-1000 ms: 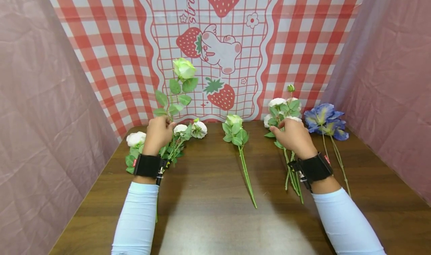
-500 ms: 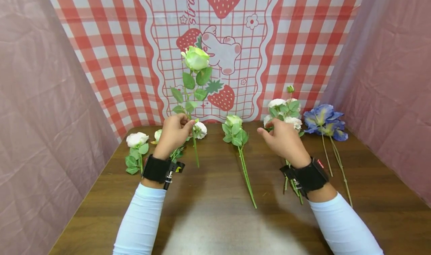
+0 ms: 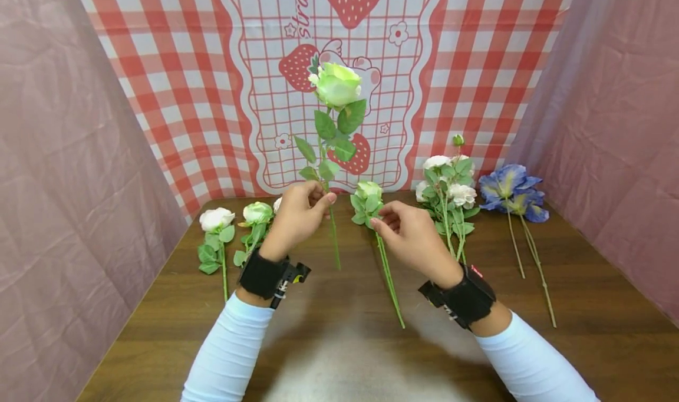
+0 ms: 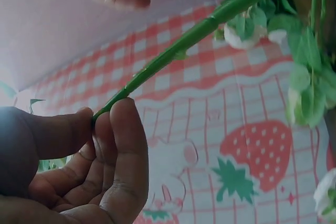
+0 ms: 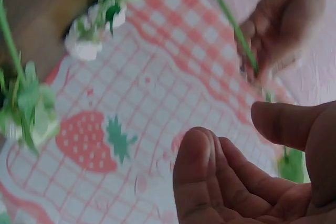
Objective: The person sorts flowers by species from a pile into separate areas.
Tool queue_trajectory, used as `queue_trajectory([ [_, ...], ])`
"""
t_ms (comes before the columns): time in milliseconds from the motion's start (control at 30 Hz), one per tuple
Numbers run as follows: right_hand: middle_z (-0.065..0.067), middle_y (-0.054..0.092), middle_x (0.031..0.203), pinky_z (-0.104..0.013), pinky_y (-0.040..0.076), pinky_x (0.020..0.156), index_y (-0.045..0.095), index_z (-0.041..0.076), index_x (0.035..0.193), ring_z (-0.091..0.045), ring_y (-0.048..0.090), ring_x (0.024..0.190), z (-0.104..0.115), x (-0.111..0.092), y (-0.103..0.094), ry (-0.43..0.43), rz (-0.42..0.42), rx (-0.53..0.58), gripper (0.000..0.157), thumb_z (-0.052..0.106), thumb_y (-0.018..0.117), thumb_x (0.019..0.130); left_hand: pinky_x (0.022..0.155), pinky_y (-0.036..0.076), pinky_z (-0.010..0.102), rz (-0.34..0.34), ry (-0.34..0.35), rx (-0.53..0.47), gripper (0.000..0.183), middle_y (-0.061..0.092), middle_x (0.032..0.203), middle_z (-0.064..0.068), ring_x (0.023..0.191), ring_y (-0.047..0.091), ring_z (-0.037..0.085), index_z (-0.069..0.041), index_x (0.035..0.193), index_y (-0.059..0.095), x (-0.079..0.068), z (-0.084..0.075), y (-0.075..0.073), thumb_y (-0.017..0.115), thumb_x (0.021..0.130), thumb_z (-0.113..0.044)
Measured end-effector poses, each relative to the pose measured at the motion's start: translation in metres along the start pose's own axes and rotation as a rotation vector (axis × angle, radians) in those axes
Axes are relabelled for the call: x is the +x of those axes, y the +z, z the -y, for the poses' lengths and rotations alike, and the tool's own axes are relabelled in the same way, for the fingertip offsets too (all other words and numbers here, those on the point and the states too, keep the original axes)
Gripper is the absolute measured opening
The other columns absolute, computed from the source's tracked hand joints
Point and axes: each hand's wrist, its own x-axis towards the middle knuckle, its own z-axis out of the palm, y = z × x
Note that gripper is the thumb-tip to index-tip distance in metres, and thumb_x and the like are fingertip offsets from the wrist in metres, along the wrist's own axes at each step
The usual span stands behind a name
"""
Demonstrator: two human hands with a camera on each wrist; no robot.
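Note:
A pale green rose (image 3: 338, 85) stands upright above the table, its leafy stem (image 4: 173, 51) pinched between thumb and fingertips of my left hand (image 3: 303, 211). The stem's lower end hangs below that hand. My right hand (image 3: 411, 232) is over the middle of the table with bent, parted fingers and nothing between thumb and fingers in the right wrist view. Close to its fingertips in the head view lies another pale green rose (image 3: 368, 191) with long thin stems; whether they touch I cannot tell.
On the left lie a white flower (image 3: 216, 219) and a green-white rose (image 3: 257, 213). At the right are white flowers (image 3: 461, 195) and blue flowers (image 3: 510, 184) with long stems. A checked strawberry cloth (image 3: 477, 66) hangs behind the wooden table (image 3: 339, 355).
My left hand has carried the rose from the left towards the middle and nearer. My right hand has left the white flowers at the right and moved left towards the middle.

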Motion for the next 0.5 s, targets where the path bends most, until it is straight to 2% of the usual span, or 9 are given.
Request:
queue_trajectory([
  [133,-0.004,0.072,0.086,-0.032,0.057,0.066,0.071,0.001,0.105,-0.011,0.068,0.074,0.008,-0.005,0.014,-0.046,0.027,0.051,0.018,0.018,0.074,0.097,0.059,0.052,0.032,0.011,0.046,0.008,0.018,0.070,0.077,0.009,0.066,0.068,0.019,-0.004,0.094,0.069,-0.002,-0.005,0.011,0.066,0.102,-0.020],
  [267,-0.001,0.071,0.087,-0.029,0.056,0.068,0.072,0.003,0.106,-0.008,0.067,0.074,0.013,-0.009,0.022,-0.061,0.058,0.090,0.016,0.017,0.073,0.098,0.057,0.049,0.031,0.019,0.077,0.001,0.015,0.070,0.075,0.006,0.063,0.065,0.015,-0.006,0.095,0.070,-0.004,-0.010,0.021,0.066,0.102,-0.018],
  [400,0.001,0.072,0.085,-0.027,0.054,0.066,0.073,0.005,0.103,-0.006,0.064,0.071,0.018,-0.011,0.025,-0.069,0.067,0.088,0.012,0.016,0.071,0.098,0.056,0.049,0.030,0.030,0.084,-0.013,0.014,0.069,0.074,0.005,0.062,0.063,0.014,-0.008,0.095,0.069,-0.007,-0.013,0.029,0.066,0.102,-0.019],
  [500,0.001,0.072,0.083,-0.026,0.050,0.061,0.074,0.005,0.100,-0.005,0.058,0.064,0.019,-0.013,0.026,-0.091,0.053,0.068,0.009,0.013,0.071,0.098,0.056,0.050,0.030,0.040,0.090,-0.034,0.015,0.069,0.074,0.005,0.063,0.066,0.019,-0.007,0.095,0.069,-0.009,-0.016,0.032,0.066,0.103,-0.020],
])
